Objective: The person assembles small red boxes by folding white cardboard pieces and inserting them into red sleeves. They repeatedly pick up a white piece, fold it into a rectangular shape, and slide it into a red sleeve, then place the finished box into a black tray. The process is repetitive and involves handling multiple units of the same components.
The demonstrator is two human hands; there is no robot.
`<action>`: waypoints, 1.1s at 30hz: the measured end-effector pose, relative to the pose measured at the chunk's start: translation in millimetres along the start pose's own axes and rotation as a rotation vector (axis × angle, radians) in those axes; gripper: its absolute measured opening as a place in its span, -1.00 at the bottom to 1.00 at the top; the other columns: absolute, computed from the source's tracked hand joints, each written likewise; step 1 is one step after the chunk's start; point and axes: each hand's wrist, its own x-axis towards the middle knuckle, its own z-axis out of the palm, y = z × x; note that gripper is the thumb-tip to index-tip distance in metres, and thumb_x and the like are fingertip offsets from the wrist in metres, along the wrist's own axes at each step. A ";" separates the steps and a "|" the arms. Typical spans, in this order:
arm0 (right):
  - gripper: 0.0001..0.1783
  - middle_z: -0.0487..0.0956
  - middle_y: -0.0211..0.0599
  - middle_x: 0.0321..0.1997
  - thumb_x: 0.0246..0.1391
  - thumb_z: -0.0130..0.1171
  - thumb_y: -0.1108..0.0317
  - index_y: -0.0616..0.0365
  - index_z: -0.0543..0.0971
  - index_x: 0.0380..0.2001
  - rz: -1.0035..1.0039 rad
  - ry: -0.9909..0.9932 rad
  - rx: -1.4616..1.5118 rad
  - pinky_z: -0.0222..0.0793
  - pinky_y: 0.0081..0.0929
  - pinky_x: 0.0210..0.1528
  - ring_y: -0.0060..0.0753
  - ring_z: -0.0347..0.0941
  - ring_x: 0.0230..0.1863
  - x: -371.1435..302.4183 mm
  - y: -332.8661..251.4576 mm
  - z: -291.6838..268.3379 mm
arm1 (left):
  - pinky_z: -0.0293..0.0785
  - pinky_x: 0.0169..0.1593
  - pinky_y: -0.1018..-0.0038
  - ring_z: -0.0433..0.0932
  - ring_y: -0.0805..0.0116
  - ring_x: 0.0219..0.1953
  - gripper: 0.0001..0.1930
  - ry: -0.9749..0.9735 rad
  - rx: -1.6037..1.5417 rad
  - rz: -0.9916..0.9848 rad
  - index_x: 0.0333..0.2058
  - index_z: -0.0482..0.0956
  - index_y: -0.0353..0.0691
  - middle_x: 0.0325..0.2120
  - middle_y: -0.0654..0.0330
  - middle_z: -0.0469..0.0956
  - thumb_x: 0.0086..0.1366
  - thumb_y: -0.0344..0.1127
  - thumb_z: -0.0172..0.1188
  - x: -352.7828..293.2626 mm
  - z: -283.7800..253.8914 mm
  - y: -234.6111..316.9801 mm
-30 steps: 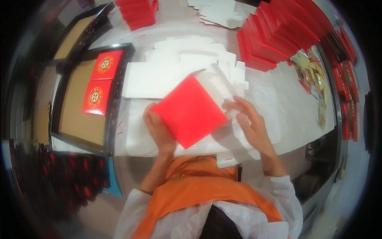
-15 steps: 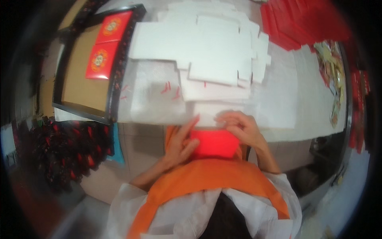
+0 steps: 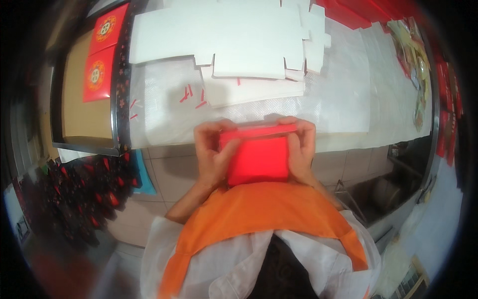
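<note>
A small red box (image 3: 259, 160) is held between my two hands close in front of my orange apron, at the table's near edge. Its flap (image 3: 259, 131) stands along the far side. My left hand (image 3: 213, 149) grips the left end, thumb on top near the flap. At the right end, my right hand (image 3: 301, 149) grips in the same way, thumb along the edge. The fingers behind the flap are partly hidden. Just beyond lie flat white cardboard blanks (image 3: 249, 45) in a loose pile.
To the left is a black-rimmed tray (image 3: 118, 99) with two red boxes (image 3: 98, 74) bearing round emblems. Small red strips (image 3: 186, 93) lie on the white table cover. Red sheets (image 3: 343, 12) and packets (image 3: 406, 55) are at the far right. Dark patterned pieces (image 3: 79, 194) are heaped lower left.
Both hands have closed on the ends of the red box, where they were looser before. The box's flap now shows along its far side. The view has shifted, so the table sits higher.
</note>
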 end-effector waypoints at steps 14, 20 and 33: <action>-0.90 0.43 -0.36 -0.23 0.12 -0.09 0.47 0.24 0.40 -0.42 0.214 -0.070 -0.074 0.20 -0.71 -0.14 -0.66 0.28 -0.22 15.0 -9.7 2.3 | 0.27 -0.14 0.61 0.36 0.46 -0.25 -0.96 -0.049 0.314 -0.035 -0.40 0.41 -0.29 -0.32 0.20 0.39 0.13 -0.53 0.04 8.7 -2.1 4.9; -0.92 0.42 -0.30 -0.17 0.10 -0.10 0.51 0.24 0.38 -0.45 0.226 -0.054 -0.064 0.20 -0.66 -0.10 -0.60 0.29 -0.19 10.3 -11.4 3.1 | 0.26 -0.19 0.63 0.36 0.53 -0.29 -0.90 0.034 0.264 -0.073 -0.55 0.38 -0.29 -0.31 0.20 0.46 0.14 -0.54 0.03 1.2 0.3 3.8; -0.91 0.44 -0.16 -0.17 0.13 -0.11 0.48 0.20 0.30 -0.46 0.091 -0.004 0.293 0.39 -0.47 -0.18 -0.38 0.41 -0.18 57.6 -25.5 7.0 | 0.02 0.19 0.34 0.10 0.26 0.17 -0.33 -0.626 -0.170 -0.317 0.13 0.10 -0.31 0.14 0.10 0.13 0.11 -0.14 0.12 -6.8 -41.7 -18.5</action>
